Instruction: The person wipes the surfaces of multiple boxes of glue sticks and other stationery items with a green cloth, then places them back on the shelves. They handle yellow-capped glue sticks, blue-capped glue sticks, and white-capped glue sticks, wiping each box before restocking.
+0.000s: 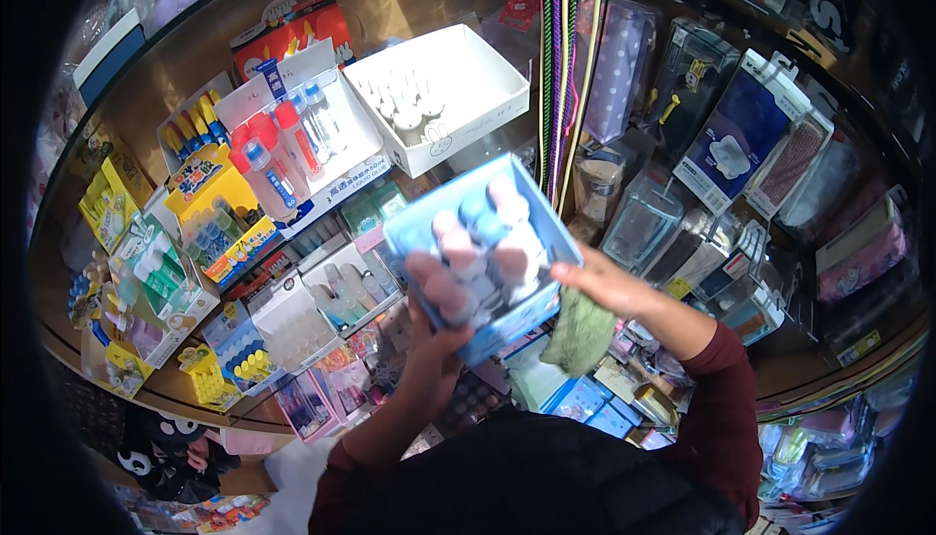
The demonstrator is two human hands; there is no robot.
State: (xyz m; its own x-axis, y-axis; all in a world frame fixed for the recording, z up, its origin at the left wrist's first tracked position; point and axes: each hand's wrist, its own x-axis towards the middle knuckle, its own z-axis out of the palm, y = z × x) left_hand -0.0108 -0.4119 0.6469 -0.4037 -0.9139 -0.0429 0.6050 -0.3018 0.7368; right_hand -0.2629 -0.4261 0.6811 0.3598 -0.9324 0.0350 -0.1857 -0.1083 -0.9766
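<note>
Between my two hands is a light blue open-top cardboard box, tilted and held in the air before the shelf. Inside it sit several small pink, blue and white rounded items, blurred so that their kind is unclear. My left hand grips the near left side, thumb over the rim. My right hand holds the right side, with its thumb at the edge. A green cloth hangs below my right hand; whether the fingers also pinch it is hidden.
Behind the blue box stands a white box with several white figures. Liquid glue bottles fill a display box to its left, beside a yellow carton of glue sticks. Cords hang at centre, packaged goods on hooks at right.
</note>
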